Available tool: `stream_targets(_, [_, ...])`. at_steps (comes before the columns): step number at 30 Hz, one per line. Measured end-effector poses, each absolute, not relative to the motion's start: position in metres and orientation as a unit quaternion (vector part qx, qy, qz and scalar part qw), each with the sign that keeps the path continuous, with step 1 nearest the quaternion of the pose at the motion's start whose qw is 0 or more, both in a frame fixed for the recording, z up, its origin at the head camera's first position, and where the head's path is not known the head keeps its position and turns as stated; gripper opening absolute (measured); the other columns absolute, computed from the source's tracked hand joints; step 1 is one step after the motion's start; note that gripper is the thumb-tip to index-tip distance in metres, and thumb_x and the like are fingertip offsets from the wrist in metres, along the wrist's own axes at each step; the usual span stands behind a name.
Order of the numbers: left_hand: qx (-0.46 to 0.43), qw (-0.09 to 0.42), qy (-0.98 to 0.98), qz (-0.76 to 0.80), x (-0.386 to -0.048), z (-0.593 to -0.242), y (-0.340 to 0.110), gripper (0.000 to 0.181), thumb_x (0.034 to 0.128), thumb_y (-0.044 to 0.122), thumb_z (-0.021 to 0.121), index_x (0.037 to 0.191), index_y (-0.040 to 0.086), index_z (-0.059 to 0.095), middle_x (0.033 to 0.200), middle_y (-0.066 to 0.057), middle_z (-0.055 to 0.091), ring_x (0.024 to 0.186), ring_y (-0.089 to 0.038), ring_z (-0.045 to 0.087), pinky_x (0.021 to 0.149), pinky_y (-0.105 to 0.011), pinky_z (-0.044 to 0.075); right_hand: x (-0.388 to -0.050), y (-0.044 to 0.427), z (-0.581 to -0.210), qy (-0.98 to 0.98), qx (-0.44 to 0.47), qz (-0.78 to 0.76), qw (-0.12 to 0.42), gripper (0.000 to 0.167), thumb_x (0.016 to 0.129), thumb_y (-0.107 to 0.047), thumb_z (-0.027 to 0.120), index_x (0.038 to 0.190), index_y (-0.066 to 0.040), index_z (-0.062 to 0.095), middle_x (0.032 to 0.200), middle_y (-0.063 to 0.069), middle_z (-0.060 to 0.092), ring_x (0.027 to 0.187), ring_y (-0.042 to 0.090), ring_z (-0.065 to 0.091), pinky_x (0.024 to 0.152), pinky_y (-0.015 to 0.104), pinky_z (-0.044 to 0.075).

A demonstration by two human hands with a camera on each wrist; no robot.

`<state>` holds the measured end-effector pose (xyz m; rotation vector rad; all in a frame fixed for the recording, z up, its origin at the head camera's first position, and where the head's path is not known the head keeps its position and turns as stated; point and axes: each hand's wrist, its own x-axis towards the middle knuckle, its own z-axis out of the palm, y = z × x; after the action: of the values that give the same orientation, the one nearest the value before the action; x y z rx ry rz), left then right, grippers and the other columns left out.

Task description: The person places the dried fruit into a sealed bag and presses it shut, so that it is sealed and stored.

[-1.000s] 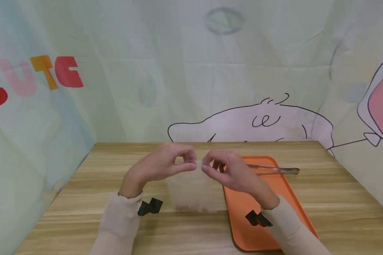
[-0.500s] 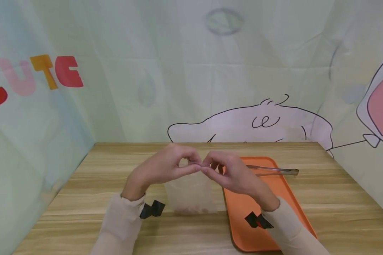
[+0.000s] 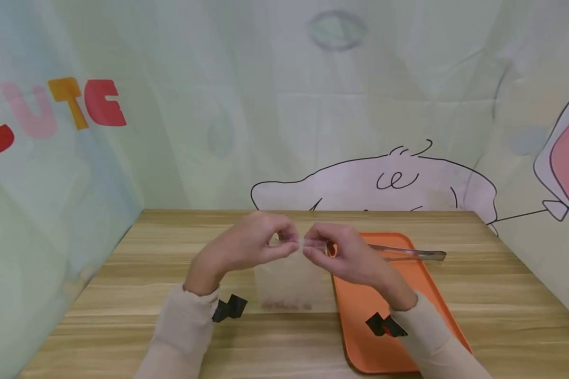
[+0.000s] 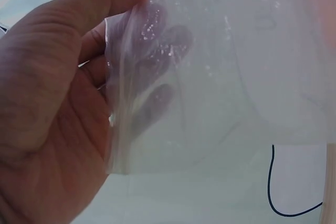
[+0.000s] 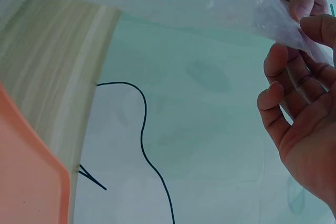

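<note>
A clear plastic zip bag (image 3: pixel 289 281) hangs upright between both hands, with several small brownish pieces along its bottom. My left hand (image 3: pixel 248 242) pinches the top edge between thumb and fingers. Through the film in the left wrist view, the fingertips of that hand (image 4: pixel 58 72) show behind the bag (image 4: pixel 210 93). Close beside it, my right hand (image 3: pixel 343 252) pinches the same top edge farther right. From the right wrist, the bag's corner (image 5: pixel 262 17) lies between thumb and forefinger of the right hand (image 5: pixel 310 103), the other fingers loosely bent. What the pieces are is too blurred to tell.
An orange tray (image 3: pixel 360 337) lies on the wooden table (image 3: pixel 123 295), right of the bag and under the right forearm. Metal tongs (image 3: pixel 422 255) rest across its far right edge. A printed cloth (image 3: pixel 218 105) hangs behind the table.
The right hand has slid slightly right along the bag's top edge, so a small gap now parts the two hands. The left hand has shifted a little right since the first frame.
</note>
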<state>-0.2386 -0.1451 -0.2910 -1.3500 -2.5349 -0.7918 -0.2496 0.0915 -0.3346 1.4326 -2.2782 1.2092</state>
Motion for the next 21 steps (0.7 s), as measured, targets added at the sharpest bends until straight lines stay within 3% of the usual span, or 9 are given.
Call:
stream_targets(8, [-0.459, 0.07, -0.837, -0.289, -0.2409, -0.2937, -0.1472, 0.004, 0.0935, 0.012, 0.069, 0.09, 0.014, 0.069, 0.082, 0.011, 0.064, 0.078, -0.004, 0.059, 0.074, -0.03, 0.053, -0.2499, 0.0949, -0.332, -0.743, 0.51, 0.408, 0.148, 0.016, 0.095, -0.003, 0.066, 0.091, -0.018, 0.064, 0.078, -0.011, 0.057, 0.066, 0.008, 0.051, 0.054, 0.031, 0.041])
stream_targets(12, [-0.463, 0.082, -0.835, -0.285, -0.2399, -0.2924, -0.1476, 0.005, 0.0933, 0.011, 0.069, 0.089, 0.013, 0.07, 0.082, 0.011, 0.064, 0.077, -0.003, 0.059, 0.072, -0.025, 0.051, -0.2483, 0.0977, -0.33, -0.743, 0.502, 0.42, 0.141, 0.018, 0.095, -0.003, 0.065, 0.089, -0.019, 0.064, 0.076, -0.011, 0.056, 0.066, 0.008, 0.052, 0.055, 0.032, 0.042])
stream_targets(21, [-0.492, 0.136, -0.822, -0.252, -0.2331, -0.2882, -0.142, 0.009, 0.0917, 0.009, 0.071, 0.085, 0.014, 0.066, 0.079, 0.01, 0.061, 0.073, -0.005, 0.056, 0.07, -0.028, 0.052, -0.2416, 0.089, -0.3286, -0.737, 0.509, 0.425, 0.129, 0.013, 0.096, -0.004, 0.066, 0.091, -0.015, 0.061, 0.079, -0.006, 0.057, 0.064, 0.009, 0.051, 0.053, 0.025, 0.045])
